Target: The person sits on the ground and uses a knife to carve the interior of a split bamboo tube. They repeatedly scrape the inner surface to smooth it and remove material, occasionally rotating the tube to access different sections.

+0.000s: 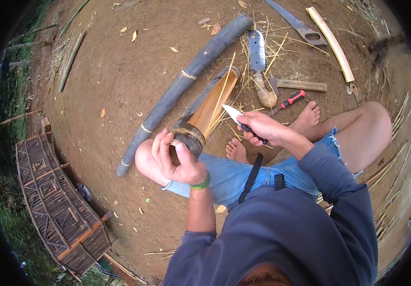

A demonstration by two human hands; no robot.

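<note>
Left hand (174, 159) clamped on split bamboo (205, 112); right hand (262, 128) gripping knife (238, 118).

**Wearer: clothing and appearance**

Dark blue-grey long-sleeved sweatshirt; sleeves reach the wrists. Left hand (174, 159): green band on the wrist, sleeve pushed up toward the elbow. Right hand (261, 127): sleeve cuff at the wrist. Cut-off blue denim shorts with frayed hems. Black strap across the lap. Feet bare.
</note>
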